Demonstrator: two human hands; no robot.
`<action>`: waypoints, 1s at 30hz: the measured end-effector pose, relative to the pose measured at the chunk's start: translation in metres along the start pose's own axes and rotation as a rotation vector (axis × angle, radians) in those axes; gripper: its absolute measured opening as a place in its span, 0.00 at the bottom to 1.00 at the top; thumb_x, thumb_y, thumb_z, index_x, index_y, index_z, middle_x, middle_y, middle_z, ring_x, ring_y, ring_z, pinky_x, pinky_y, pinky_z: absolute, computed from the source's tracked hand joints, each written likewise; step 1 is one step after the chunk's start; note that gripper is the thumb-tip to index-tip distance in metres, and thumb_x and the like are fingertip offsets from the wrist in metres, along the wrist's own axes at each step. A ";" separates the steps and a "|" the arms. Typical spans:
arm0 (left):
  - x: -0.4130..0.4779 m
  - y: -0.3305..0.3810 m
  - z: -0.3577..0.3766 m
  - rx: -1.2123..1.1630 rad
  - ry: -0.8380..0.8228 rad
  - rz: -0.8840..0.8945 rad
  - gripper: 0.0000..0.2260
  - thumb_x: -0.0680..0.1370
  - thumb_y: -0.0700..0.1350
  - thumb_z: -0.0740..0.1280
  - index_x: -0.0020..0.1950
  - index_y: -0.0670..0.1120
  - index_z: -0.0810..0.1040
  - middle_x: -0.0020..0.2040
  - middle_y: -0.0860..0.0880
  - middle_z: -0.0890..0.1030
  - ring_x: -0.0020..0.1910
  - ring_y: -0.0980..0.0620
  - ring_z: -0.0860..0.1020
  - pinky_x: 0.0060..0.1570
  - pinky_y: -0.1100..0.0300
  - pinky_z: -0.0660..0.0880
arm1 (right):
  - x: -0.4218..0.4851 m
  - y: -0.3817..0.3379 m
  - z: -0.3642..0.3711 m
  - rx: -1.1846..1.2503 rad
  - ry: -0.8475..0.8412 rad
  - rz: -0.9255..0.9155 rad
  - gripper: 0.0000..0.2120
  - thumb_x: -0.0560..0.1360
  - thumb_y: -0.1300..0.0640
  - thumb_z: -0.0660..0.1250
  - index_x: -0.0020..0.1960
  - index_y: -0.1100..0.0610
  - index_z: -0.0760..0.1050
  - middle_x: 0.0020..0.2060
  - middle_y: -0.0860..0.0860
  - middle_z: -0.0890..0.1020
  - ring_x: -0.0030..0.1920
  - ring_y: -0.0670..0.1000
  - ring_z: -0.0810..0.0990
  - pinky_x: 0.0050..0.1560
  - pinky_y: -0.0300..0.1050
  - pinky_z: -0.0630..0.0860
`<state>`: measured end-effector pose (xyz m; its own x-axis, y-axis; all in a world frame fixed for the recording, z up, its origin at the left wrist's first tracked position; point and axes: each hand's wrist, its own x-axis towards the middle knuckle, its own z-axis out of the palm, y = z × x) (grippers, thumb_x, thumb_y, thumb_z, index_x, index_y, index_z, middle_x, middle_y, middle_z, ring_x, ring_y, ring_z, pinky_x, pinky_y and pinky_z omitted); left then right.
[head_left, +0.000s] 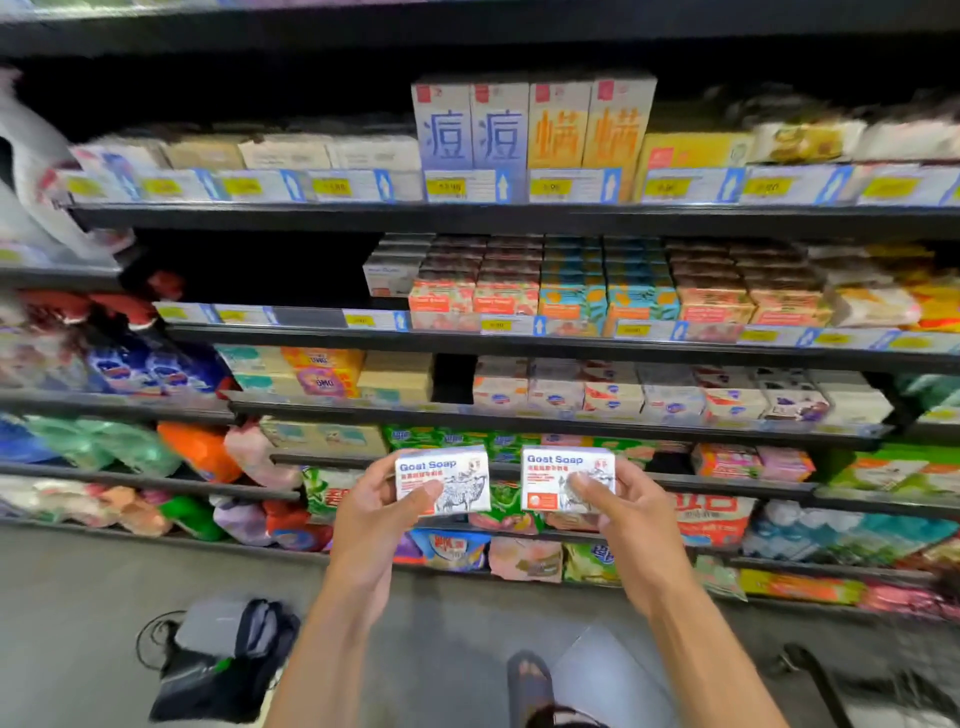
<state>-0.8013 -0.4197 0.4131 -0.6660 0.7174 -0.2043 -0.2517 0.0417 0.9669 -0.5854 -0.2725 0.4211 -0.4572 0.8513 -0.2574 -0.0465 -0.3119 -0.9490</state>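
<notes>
Bag: dark grey and black fabric bag (223, 660) lies on the grey floor (78, 597) at the lower left, well apart from both hands.
Left hand: left hand (370, 514) is raised before the shelves, its thumb across the front face of the left soap box and its fingers curled behind, holding it.
Left soap box: white rectangular cardboard box (452, 478) printed "Goat Soap" in blue with a goat drawing, upright in the air, front face toward the camera.
Right soap box: second white cardboard box (556, 478) with the same print and an orange square at its lower left corner, level with the first and just beside it, a narrow gap between.
Right hand: right hand (631, 514) grips the second box from its right side, thumb on the front face.
Shelves: black metal shelves (311, 215) behind both boxes carry rows of packaged soaps and yellow price tags.
</notes>
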 end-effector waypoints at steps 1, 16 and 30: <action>0.004 0.004 -0.003 0.011 -0.004 0.003 0.26 0.68 0.42 0.81 0.65 0.46 0.79 0.57 0.44 0.86 0.58 0.43 0.84 0.61 0.46 0.78 | 0.003 -0.001 0.005 -0.010 -0.008 -0.005 0.14 0.77 0.60 0.74 0.62 0.56 0.80 0.54 0.52 0.88 0.56 0.54 0.87 0.61 0.57 0.80; 0.142 0.107 -0.057 0.233 -0.012 0.094 0.18 0.74 0.38 0.77 0.61 0.46 0.77 0.52 0.50 0.87 0.52 0.51 0.85 0.49 0.59 0.81 | 0.102 -0.032 0.099 -0.008 -0.023 -0.102 0.18 0.76 0.63 0.75 0.64 0.54 0.79 0.55 0.52 0.88 0.57 0.54 0.87 0.61 0.55 0.79; 0.282 0.158 -0.083 0.422 -0.127 0.173 0.19 0.70 0.37 0.81 0.56 0.48 0.78 0.48 0.50 0.88 0.47 0.52 0.87 0.45 0.58 0.83 | 0.154 -0.042 0.182 -0.030 0.005 -0.112 0.16 0.75 0.61 0.75 0.60 0.49 0.80 0.54 0.45 0.88 0.56 0.48 0.86 0.64 0.53 0.78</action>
<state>-1.0868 -0.2685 0.4955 -0.5751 0.8171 -0.0401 0.1798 0.1741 0.9682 -0.8156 -0.2047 0.4546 -0.4460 0.8824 -0.1499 -0.0709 -0.2018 -0.9769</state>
